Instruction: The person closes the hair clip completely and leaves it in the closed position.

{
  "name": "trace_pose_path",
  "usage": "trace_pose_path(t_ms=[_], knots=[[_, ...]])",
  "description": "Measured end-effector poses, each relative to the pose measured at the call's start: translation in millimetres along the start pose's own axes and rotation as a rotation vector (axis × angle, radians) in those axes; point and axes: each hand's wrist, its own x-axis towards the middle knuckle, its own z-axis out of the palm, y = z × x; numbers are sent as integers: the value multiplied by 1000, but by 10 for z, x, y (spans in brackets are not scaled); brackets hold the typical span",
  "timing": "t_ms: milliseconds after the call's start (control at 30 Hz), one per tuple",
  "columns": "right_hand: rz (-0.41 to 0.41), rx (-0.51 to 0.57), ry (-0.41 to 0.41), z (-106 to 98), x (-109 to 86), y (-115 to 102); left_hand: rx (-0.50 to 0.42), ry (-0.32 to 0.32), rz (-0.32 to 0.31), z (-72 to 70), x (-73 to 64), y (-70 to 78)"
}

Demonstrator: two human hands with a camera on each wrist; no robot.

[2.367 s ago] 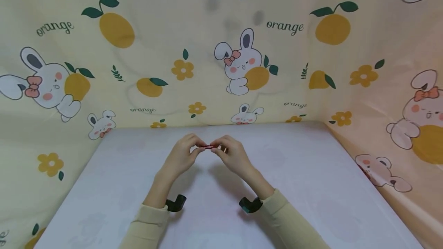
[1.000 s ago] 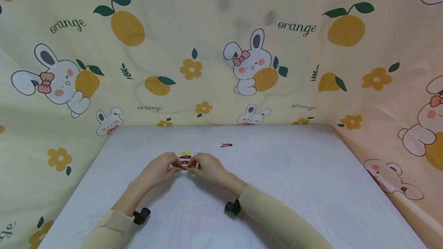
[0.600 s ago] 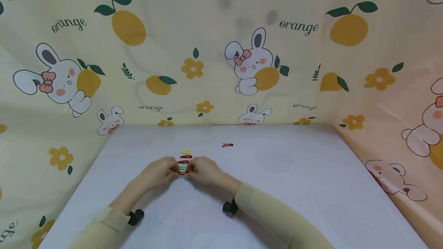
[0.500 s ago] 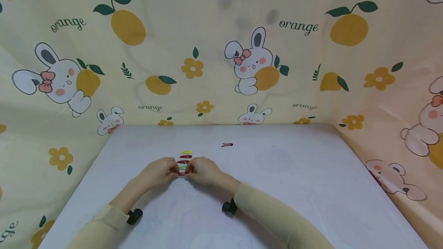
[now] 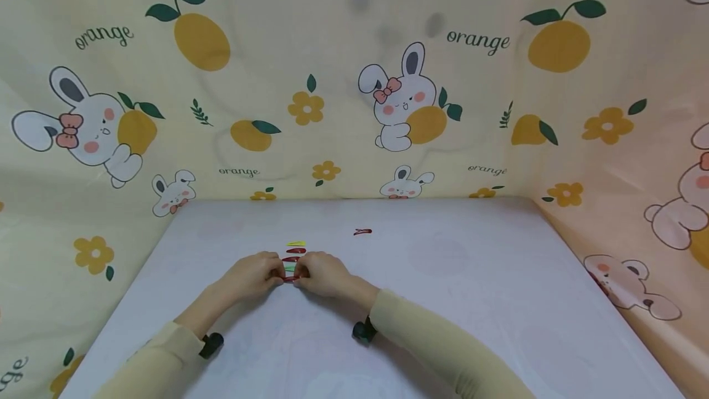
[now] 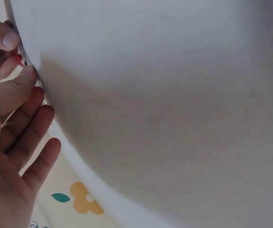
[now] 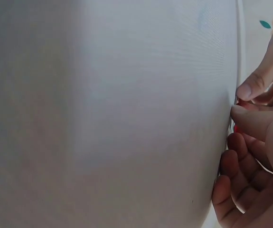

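In the head view, my left hand [image 5: 252, 277] and right hand [image 5: 328, 274] meet low over the white table, left of its middle. Between their fingertips, a red snap hair clip [image 5: 290, 279] is pinched at both ends. It is the nearest of a column of clips. Beyond it lie a green hair clip [image 5: 290, 269], two red ones, the upper red clip [image 5: 296, 250] more visible, and a yellow hair clip [image 5: 296, 244] farthest off. Both wrist views show thumbs and fingers close together with a sliver of red clip [image 6: 19, 59] between them.
Another red hair clip [image 5: 362, 232], its two parts spread, lies apart to the right of the column. A patterned cloth [image 5: 332, 79] rises behind and beside the white table [image 5: 471, 300]. A small black camera sits on each wrist.
My hands held a red clip farther back near the middle; they have come down left and toward me, to the near end of the column. Over the last half second they barely move.
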Motion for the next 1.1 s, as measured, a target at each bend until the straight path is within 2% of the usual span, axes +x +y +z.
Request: trace_pose_path(t_ms=[133,500,800,967,1100], knots=[[1,-7,-6,-4,1,-1,-20,-15,6,-14,15,-13],[-4,2,-11,-14,-15,5,-36,-50,-38,-6,38,-8],[-27,22,-9,8,-48,26,-31,-40,-65,8,1,4],[-36,28,2,4,-92,28,-15,-3,-58,49,-44,3],[-29,82,14,-36,-134,34,4,24,-48,55,-58,10]])
